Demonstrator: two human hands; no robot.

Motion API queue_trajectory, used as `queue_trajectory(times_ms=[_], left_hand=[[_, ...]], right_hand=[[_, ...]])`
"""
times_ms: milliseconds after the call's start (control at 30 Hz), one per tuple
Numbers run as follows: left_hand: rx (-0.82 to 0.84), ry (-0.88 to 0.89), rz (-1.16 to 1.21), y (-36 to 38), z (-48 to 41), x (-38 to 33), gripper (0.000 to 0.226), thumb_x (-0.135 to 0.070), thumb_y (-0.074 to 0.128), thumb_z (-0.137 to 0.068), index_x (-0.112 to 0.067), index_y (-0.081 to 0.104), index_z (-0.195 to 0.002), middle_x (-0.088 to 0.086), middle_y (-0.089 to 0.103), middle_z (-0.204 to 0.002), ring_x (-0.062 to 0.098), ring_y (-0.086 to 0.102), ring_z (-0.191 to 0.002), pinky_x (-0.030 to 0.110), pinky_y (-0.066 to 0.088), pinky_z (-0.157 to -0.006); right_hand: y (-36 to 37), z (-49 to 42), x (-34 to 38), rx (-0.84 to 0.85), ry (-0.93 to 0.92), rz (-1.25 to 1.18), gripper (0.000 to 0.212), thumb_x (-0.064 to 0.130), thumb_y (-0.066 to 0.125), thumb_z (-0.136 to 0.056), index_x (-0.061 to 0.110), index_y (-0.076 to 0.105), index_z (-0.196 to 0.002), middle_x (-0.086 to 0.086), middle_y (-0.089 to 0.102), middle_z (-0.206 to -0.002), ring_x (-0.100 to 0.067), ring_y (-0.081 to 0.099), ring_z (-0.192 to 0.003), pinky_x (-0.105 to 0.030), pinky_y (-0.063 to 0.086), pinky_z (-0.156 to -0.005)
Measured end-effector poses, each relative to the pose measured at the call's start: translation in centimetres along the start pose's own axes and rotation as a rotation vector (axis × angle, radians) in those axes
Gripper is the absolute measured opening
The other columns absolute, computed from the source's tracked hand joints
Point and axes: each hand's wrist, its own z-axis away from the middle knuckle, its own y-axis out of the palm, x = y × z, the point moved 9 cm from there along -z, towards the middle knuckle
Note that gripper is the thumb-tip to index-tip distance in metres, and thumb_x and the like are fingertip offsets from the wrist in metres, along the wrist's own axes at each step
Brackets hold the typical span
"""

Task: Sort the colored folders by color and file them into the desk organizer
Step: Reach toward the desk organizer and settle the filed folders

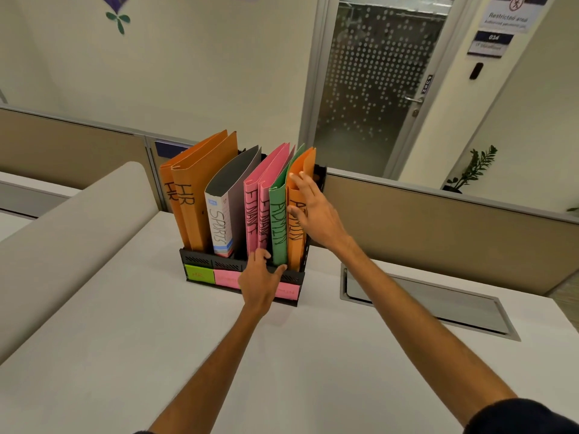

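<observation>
A black desk organizer (200,260) stands on the white desk, with green and pink sticky labels on its front. Upright in it, left to right: two orange "HR" folders (200,189), a grey "SPORTS" folder (233,189), two pink "FINANCE" folders (261,189), a green "ADMIN" folder (279,220) and an orange "ADMIN" folder (302,170). My right hand (316,211) lies flat against the spine of the orange ADMIN folder, fingers spread. My left hand (260,280) rests on the organizer's front edge, fingertips at the foot of the pink and green folders.
A beige curved panel (78,233) rises at the left of the desk. A grey cable hatch (438,302) is set into the desk at the right. Low partitions run behind the organizer, with a frosted glass door (376,89) and a potted plant (473,170) beyond.
</observation>
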Motion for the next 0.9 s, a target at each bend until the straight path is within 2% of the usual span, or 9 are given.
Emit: queue_trajectory(times_ms=[200,333,467,533,667,767,833,900], left_hand=[[0.032,0.048,-0.061,-0.1,0.1,-1.1,0.053,-0.050,0.069,-0.082,-0.019,0.049,-0.119,0.000,0.054,-0.117,0.020,0.065,-0.087,0.038,0.056,-0.069],[0.028,0.096,-0.043,-0.4,0.4,-2.0,0.052,-0.050,0.066,-0.085,-0.018,0.048,-0.123,0.001,0.055,-0.120,0.019,0.062,-0.097,0.037,0.056,-0.073],[0.028,0.132,0.028,-1.1,0.4,-3.1,0.051,-0.044,0.066,-0.087,-0.016,0.048,-0.126,0.002,0.057,-0.123,0.018,0.060,-0.107,0.033,0.054,-0.080],[0.025,0.158,0.060,-1.5,0.5,-3.7,0.049,-0.040,0.065,-0.089,-0.016,0.047,-0.128,0.001,0.058,-0.123,0.017,0.059,-0.109,0.029,0.051,-0.081],[0.014,0.195,0.088,-2.3,0.8,-4.7,0.050,-0.034,0.060,-0.094,-0.015,0.042,-0.137,0.001,0.056,-0.128,0.015,0.058,-0.114,0.028,0.052,-0.084],[0.007,0.245,0.079,-3.0,1.3,-5.7,0.047,-0.029,0.047,-0.101,-0.014,0.039,-0.144,0.003,0.053,-0.132,0.014,0.057,-0.113,0.027,0.051,-0.085],[0.014,0.307,0.040,-3.4,1.6,-6.5,0.045,-0.025,0.042,-0.102,-0.013,0.039,-0.145,0.005,0.052,-0.132,0.014,0.058,-0.108,0.023,0.050,-0.081],[-0.002,0.330,0.022,-4.1,1.8,-7.0,0.044,-0.024,0.041,-0.103,-0.013,0.040,-0.145,0.005,0.052,-0.133,0.014,0.059,-0.106,0.024,0.053,-0.081]], right_hand=[[0.0,0.2,0.2,0.039,0.030,-0.053,0.068,0.032,0.056,-0.097,0.033,0.018,-0.154,0.002,0.007,-0.164,-0.021,0.055,-0.126,-0.058,0.047,-0.101],[-0.2,1.1,0.4,0.068,0.011,-0.123,0.075,0.027,0.053,-0.099,0.036,0.005,-0.155,0.003,-0.004,-0.165,-0.025,0.042,-0.138,-0.053,0.049,-0.100],[-0.3,2.3,0.5,0.076,0.016,-0.179,0.081,0.026,0.052,-0.100,0.039,-0.007,-0.154,0.001,-0.008,-0.164,-0.027,0.019,-0.149,-0.055,0.040,-0.105],[-0.4,2.8,0.4,0.068,0.035,-0.197,0.080,0.026,0.052,-0.100,0.041,-0.007,-0.153,0.003,-0.002,-0.165,-0.026,0.021,-0.149,-0.057,0.041,-0.104],[-0.5,3.8,0.5,0.082,0.053,-0.248,0.080,0.025,0.051,-0.100,0.042,-0.007,-0.153,0.004,0.020,-0.161,-0.022,0.045,-0.137,-0.054,0.049,-0.099],[-0.6,4.4,0.3,0.065,0.103,-0.307,0.080,0.023,0.052,-0.099,0.035,-0.005,-0.155,0.002,0.023,-0.160,-0.016,0.044,-0.136,-0.048,0.046,-0.102],[-0.9,4.8,-0.4,0.053,0.174,-0.354,0.078,0.024,0.052,-0.100,0.030,-0.002,-0.156,0.000,0.029,-0.158,-0.007,0.043,-0.128,-0.044,0.046,-0.101],[-1.1,5.4,-1.2,0.047,0.265,-0.392,0.072,0.027,0.049,-0.101,0.026,0.004,-0.156,-0.004,0.034,-0.155,-0.008,0.047,-0.121,-0.044,0.046,-0.100]])
